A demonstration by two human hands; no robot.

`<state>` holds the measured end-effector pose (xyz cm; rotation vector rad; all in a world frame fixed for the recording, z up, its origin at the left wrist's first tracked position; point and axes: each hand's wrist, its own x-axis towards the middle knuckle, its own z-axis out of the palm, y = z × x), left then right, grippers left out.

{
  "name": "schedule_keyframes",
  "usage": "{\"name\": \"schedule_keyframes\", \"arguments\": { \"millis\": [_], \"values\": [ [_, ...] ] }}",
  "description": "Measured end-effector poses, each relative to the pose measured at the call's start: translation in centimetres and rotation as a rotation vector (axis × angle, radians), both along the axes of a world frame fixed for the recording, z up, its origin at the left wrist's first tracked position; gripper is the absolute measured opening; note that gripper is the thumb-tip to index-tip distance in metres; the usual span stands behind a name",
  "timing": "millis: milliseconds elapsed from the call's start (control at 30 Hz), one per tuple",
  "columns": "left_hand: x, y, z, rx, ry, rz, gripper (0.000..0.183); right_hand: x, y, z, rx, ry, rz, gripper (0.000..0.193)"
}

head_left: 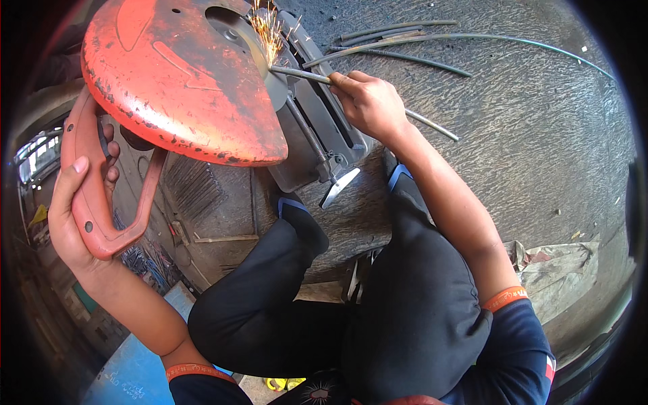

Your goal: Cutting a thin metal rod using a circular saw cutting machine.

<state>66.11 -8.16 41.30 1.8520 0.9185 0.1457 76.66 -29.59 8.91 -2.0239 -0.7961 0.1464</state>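
My left hand (65, 219) is wrapped round the red handle (88, 169) of a chop saw, fingers curled through its loop. The scuffed red blade guard (182, 88) covers most of the grey cutting disc (275, 89). A thin metal rod (300, 73) is in my right hand (370, 108), its tip at the disc's exposed edge, and the tail sticks out behind my wrist. Orange sparks (268, 34) spray upward from where rod and disc meet. Below the disc, the saw's vise screw (305, 125) ends in a pale crank handle (339, 187).
More rods (412, 50), some long and curved, lie on the dark, worn ground beyond my right hand. My feet in blue-strapped sandals (293, 206) are close to the saw base. Crumpled sheeting (557, 273) lies at right; a blue panel (135, 364) is at lower left.
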Motion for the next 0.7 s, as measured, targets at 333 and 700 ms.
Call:
{"name": "schedule_keyframes", "arguments": {
  "millis": [333,700],
  "values": [
    [0.1,-0.4,-0.1,0.047,-0.008,0.035,0.06,-0.3,-0.1,0.0,0.114,0.119,0.067,0.016],
    [-0.1,0.3,0.3,-0.012,0.039,-0.075,0.056,0.7,-0.7,0.1,0.012,0.572,0.268,0.035]
  ]
}}
